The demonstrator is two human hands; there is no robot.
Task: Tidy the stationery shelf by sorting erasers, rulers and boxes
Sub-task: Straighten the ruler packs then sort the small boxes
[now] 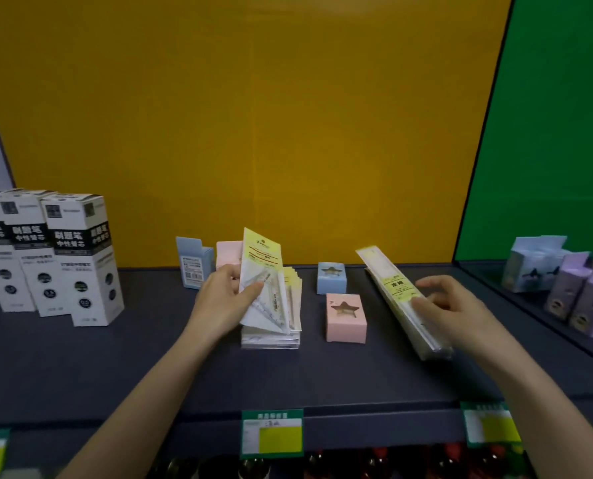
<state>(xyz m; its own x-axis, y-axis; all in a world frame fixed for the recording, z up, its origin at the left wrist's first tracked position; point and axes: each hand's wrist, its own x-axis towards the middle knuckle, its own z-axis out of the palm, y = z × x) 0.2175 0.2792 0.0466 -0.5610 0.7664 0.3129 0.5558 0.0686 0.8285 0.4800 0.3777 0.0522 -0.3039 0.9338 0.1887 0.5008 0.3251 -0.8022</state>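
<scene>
My left hand (pixel 224 300) grips a packet of triangle rulers (pixel 262 274), tilted upright over a pile of the same packets (pixel 270 338) on the dark shelf (pixel 149 361). My right hand (pixel 450 305) rests with spread fingers on a stack of long straight-ruler packets (pixel 400 299) lying slantwise at the right. Between the two stacks stand a pink eraser box with a star window (pixel 346 318) and a blue one (pixel 331 277) behind it. A taller blue box (pixel 193 262) and a pink box (pixel 228 254) stand behind my left hand.
Three tall black-and-white pen refill boxes (pixel 77 257) stand at the left. Purple and pale blue boxes (pixel 571 292) fill the neighbouring shelf at the right, past a divider. Price labels (pixel 272 433) hang on the front edge. A yellow back panel (pixel 253 133) closes the shelf.
</scene>
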